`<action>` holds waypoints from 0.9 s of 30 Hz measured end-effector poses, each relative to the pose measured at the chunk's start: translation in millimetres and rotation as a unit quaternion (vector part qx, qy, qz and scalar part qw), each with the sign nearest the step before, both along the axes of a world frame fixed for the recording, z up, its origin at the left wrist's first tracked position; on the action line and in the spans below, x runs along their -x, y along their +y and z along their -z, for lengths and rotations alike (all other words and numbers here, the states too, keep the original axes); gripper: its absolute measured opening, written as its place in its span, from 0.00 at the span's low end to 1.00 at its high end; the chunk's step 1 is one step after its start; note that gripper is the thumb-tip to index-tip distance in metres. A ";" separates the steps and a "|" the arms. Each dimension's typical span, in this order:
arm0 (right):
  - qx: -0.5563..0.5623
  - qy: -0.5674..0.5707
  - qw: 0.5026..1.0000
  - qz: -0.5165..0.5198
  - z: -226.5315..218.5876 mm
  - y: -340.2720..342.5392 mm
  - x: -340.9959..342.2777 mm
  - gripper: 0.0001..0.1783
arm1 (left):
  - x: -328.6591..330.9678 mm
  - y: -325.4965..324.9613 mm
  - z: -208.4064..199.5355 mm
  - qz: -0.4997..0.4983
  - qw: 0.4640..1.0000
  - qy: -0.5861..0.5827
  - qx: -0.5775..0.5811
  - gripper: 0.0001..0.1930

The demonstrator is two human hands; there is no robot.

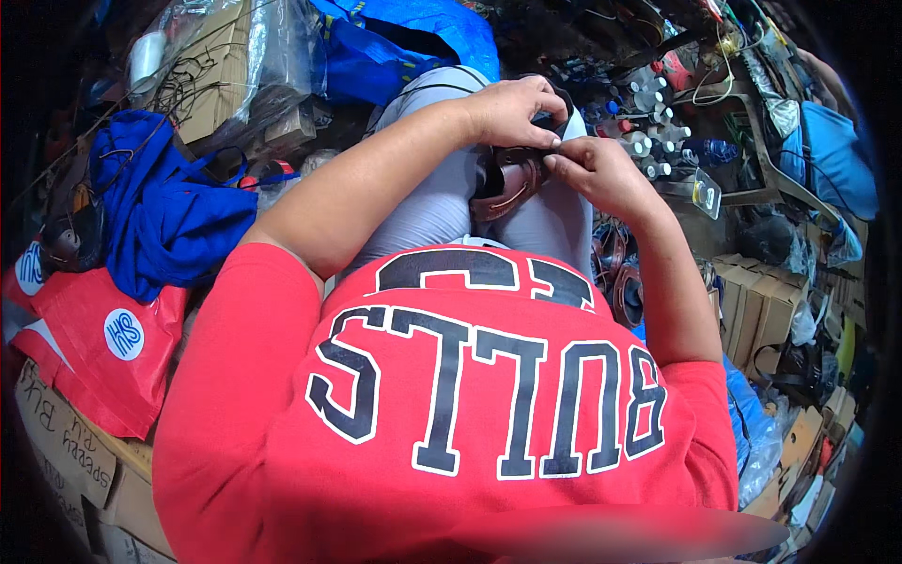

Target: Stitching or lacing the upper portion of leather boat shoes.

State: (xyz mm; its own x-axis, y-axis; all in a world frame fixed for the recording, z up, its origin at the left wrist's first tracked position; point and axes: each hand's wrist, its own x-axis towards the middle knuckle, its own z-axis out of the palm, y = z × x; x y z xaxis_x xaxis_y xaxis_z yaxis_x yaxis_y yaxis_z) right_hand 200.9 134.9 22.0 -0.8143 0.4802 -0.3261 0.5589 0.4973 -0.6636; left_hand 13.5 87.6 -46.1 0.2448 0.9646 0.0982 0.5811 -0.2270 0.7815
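A dark brown leather shoe (512, 188) rests on my lap between my grey-clad thighs. My left hand (515, 111) reaches over its far part, thumb and fingers curled in a pinch at its upper edge. My right hand (601, 172) comes in from the right, and its thumb and forefinger pinch the same edge. The fingertips of both hands nearly touch. Whether a thread or other small piece lies between them is too small to make out. The far end of the shoe is partly hidden behind my left hand.
Several small bottles (648, 122) stand beyond my right knee. More brown footwear (625, 291) lies by my right thigh. To my left are a blue cloth (155, 207) and a red bag (122, 348) above cardboard boxes (70, 442). A blue bag (404, 47) lies ahead.
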 end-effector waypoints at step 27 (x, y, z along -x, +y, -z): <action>-0.085 0.061 0.994 0.042 -7.1 -12.8 -23.6 0.10 | 17.6 17.9 -21.7 0.110 0.985 -0.056 0.120 0.10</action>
